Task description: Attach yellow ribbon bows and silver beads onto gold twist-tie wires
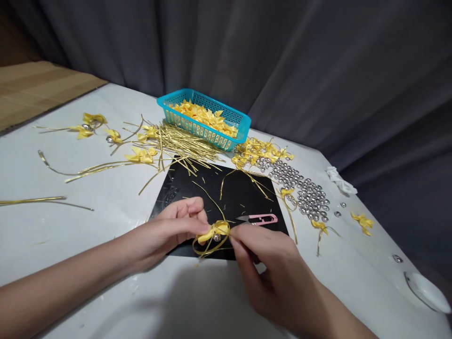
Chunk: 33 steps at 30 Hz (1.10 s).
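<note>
Bow (216, 230), yellow ribbon, sits betw. the two hands, just above the near edge of the mat (226, 188). Gold wire (206, 247) is looped round & under it, w/ one end running up-left over the mat. Small silver bead (217, 238) shows just below the bow's ctr.

Left hand (173, 226) is closed, thumb + fingertips pinching the bow's left side. Right hand (271, 268) is also closed, fingertips nipping the wire at the bow's right side; rest of the fingers curled under.

The mat is black, lying flat on the white worktop (106, 212), w/ wire offcuts scattered on it. Pink snips (259, 219) lie on the mat just beyond the right hand, not touched.

Past the mat's far edge: wire pile (183, 141), straight gold lengths, against a teal basket (197, 127) full of yellow ribbon pieces. Right of the mat: bead heap (303, 188), silver, w/ more bows on wire around it. Done bows (141, 154) w/ long wire tails are spread over the left of the worktop, well apart from the hands. Cardboard (31, 92) far left, grey curtain (282, 56) behind.
</note>
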Motion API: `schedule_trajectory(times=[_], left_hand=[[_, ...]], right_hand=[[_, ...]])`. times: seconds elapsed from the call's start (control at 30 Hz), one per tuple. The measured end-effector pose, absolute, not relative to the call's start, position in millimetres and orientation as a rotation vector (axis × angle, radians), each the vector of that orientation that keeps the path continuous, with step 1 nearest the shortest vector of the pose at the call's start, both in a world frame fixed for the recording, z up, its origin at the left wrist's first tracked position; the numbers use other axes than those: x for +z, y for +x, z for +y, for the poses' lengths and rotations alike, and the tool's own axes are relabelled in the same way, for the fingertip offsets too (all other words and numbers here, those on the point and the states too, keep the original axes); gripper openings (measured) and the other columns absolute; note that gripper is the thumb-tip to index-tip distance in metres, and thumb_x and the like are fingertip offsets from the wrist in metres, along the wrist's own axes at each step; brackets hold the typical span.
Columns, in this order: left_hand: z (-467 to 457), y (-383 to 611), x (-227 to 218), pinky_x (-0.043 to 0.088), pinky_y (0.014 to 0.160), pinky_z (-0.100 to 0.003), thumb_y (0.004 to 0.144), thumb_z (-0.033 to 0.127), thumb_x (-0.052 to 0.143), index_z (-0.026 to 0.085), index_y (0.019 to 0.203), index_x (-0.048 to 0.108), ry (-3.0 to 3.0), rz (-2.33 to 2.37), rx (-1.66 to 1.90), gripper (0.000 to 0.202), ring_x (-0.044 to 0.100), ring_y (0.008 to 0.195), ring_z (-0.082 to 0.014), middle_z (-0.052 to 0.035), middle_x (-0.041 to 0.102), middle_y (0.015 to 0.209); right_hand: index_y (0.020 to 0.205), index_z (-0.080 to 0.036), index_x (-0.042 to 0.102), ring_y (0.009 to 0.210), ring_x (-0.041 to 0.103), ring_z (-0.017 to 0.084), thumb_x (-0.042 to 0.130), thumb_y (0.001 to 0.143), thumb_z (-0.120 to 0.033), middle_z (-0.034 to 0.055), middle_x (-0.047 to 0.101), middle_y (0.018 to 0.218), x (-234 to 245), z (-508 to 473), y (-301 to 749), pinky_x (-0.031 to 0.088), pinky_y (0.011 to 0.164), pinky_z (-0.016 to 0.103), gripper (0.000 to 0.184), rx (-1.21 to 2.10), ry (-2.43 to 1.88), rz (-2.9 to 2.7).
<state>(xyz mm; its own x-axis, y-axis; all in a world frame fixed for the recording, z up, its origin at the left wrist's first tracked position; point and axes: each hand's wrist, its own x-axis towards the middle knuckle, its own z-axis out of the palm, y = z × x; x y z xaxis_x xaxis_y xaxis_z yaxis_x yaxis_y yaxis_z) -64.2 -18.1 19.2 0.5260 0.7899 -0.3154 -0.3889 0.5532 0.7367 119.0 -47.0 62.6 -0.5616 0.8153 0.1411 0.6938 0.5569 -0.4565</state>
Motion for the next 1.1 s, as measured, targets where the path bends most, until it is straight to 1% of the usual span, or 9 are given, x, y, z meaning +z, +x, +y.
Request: schedule_trajectory(times=[0.33,0.5,0.57,0.67,0.8,1.0,1.1], left_hand=[[-16.7,-64.6,17.9,0.031,0.050,-0.019,0.066,0.013,0.067,0.019,0.059,0.039,0.692,0.700,0.764,0.029,0.040,0.051,-0.0070,0.0064,0.049,0.056],[-17.4,-63.9,18.4,0.031,0.049,-0.019,0.065,0.012,0.067,0.020,0.061,0.033,0.675,0.690,0.757,0.035,0.038,0.050,-0.0066,0.0073,0.049,0.055],[-17.7,-63.6,19.2,0.031,0.050,-0.019,0.065,0.013,0.067,0.020,0.061,0.034,0.673,0.691,0.754,0.034,0.038,0.051,-0.0068,0.0072,0.049,0.056],[-18.1,-63.8,19.5,0.032,0.051,-0.019,0.065,0.013,0.067,0.020,0.062,0.034,0.665,0.687,0.759,0.033,0.039,0.052,-0.0069,0.0070,0.049,0.058],[-18.7,-64.2,19.1,0.032,0.052,-0.018,0.065,0.012,0.065,0.020,0.062,0.033,0.659,0.691,0.764,0.033,0.037,0.053,-0.0068,0.0072,0.049,0.058],[-19.5,-64.2,21.4,0.034,0.054,-0.017,0.068,0.008,0.063,0.019,0.065,0.036,0.608,0.649,0.770,0.030,0.041,0.054,-0.0061,0.0079,0.052,0.059],[-20.4,-64.9,20.2,0.036,0.057,-0.017,0.070,0.008,0.064,0.019,0.070,0.045,0.631,0.633,0.789,0.021,0.045,0.056,-0.0055,0.0080,0.056,0.060]], right_hand=[[0.064,-0.015,0.042,0.051,0.040,0.007,0.038,0.083,-0.008,-0.0020,0.044,0.057,68.1,-47.0,119.8,0.027,0.048,0.021,0.021,0.496,-1.242,-2.476],[0.063,-0.016,0.039,0.050,0.040,0.007,0.037,0.082,-0.008,-0.0018,0.043,0.056,65.9,-47.2,121.3,0.025,0.048,0.021,0.021,0.538,-1.236,-2.503],[0.064,-0.016,0.041,0.051,0.041,0.008,0.036,0.083,-0.008,-0.0013,0.044,0.057,65.2,-47.4,121.4,0.027,0.049,0.021,0.021,0.541,-1.219,-2.490],[0.069,-0.014,0.048,0.053,0.043,0.008,0.035,0.084,-0.008,-0.0003,0.047,0.059,63.4,-47.0,120.2,0.029,0.051,0.021,0.020,0.552,-1.182,-2.440],[0.069,-0.013,0.050,0.052,0.040,0.008,0.036,0.084,-0.008,-0.0002,0.046,0.058,58.2,-46.0,117.1,0.028,0.050,0.020,0.021,0.565,-1.119,-2.373],[0.071,-0.013,0.050,0.052,0.040,0.007,0.038,0.084,-0.007,0.0007,0.048,0.059,43.0,-47.0,113.2,0.030,0.050,0.019,0.019,0.594,-1.005,-2.234],[0.068,-0.014,0.046,0.053,0.043,0.007,0.039,0.084,-0.007,0.0018,0.050,0.061,37.1,-48.0,112.1,0.032,0.051,0.018,0.019,0.612,-0.985,-2.175]])
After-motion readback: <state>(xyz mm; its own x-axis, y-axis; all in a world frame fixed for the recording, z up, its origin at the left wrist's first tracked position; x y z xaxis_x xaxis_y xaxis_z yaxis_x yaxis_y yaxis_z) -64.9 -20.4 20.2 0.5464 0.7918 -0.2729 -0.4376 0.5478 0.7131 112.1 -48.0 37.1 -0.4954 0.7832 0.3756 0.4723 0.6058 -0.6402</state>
